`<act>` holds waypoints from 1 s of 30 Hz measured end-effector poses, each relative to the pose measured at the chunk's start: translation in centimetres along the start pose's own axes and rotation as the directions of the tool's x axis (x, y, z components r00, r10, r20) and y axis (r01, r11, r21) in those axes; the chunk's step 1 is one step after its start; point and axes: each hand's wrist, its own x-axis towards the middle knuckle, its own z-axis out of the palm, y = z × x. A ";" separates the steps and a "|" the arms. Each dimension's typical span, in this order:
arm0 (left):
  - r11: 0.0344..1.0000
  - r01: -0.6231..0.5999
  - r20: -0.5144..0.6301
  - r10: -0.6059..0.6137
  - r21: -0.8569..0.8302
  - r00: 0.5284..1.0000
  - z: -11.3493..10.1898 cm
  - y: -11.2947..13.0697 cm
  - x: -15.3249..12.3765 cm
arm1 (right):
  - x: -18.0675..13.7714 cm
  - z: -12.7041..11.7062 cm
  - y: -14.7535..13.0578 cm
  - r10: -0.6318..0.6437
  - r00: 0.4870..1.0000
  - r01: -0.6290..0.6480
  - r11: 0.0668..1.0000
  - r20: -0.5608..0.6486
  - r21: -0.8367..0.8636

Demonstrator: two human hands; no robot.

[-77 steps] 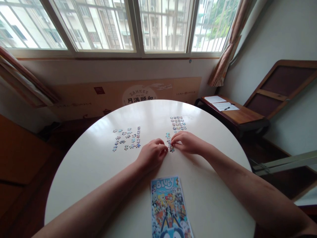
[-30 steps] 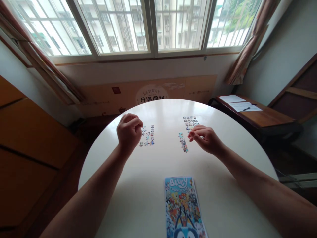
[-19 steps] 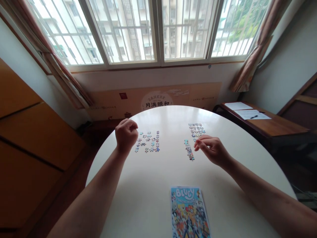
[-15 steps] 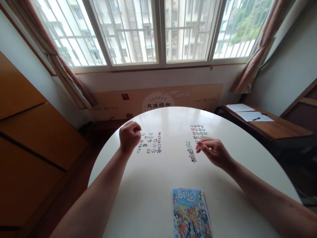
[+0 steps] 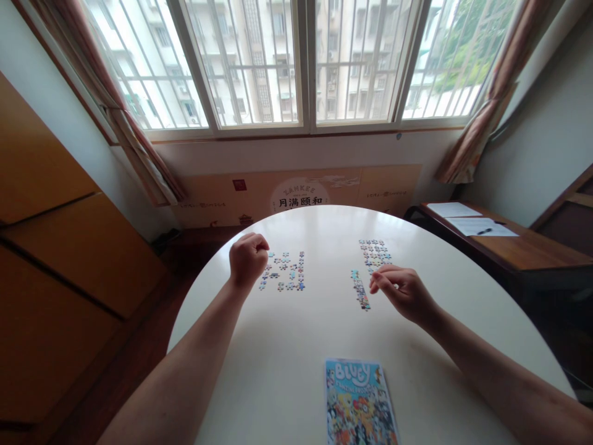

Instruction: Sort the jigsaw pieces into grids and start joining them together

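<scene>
My left hand (image 5: 249, 259) is curled into a fist at the left side of the round white table, beside a group of loose jigsaw pieces (image 5: 291, 267). Nothing shows in that fist. On the other side, my right hand (image 5: 402, 292) has its thumb and fingertips pinched together; whatever may be between them is too small to make out. Just left of those fingertips lies a narrow strip of joined jigsaw pieces (image 5: 360, 292). Behind the hand, rows of separate pieces (image 5: 374, 250) are laid out, partly covered by it.
A blue Bluey picture sheet or box (image 5: 360, 402) lies at the near edge of the white table (image 5: 278, 346). To the right stands a wooden desk (image 5: 532, 241) with papers (image 5: 482, 226) and a pen. Windows and curtains are beyond.
The whole view has shifted slightly, with everything a little lower and to the right. Both hands keep nearly the same pose and place relative to the pieces.
</scene>
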 end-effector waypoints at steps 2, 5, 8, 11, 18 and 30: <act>1.000 0.017 -0.004 -0.017 0.008 1.000 0.0 -0.2 0.0 | 0.0 0.0 0.0 0.006 1.000 -0.006 1.000 -0.002 0.003; 0.999 0.042 0.003 -0.042 0.012 0.999 -0.1 -0.5 -0.1 | 0.0 0.1 0.0 0.007 1.000 -0.007 1.000 0.002 0.010; 0.999 0.047 0.014 -0.047 0.019 0.999 -0.1 -0.7 -0.1 | 0.0 0.1 0.0 0.009 1.000 -0.009 1.000 0.009 0.014; 0.999 0.043 0.021 -0.044 0.026 0.999 0.0 -0.8 -0.2 | -0.1 0.1 0.1 0.012 1.000 -0.013 1.000 0.011 0.012; 1.000 0.028 0.007 -0.028 0.012 1.000 -0.1 -0.9 -0.3 | -0.2 0.1 0.3 0.020 1.000 -0.020 1.000 0.020 0.014; 0.999 -0.021 0.198 0.013 0.040 0.980 0.0 -0.4 -0.1 | -0.3 0.1 0.4 0.015 1.000 -0.016 1.000 0.025 0.016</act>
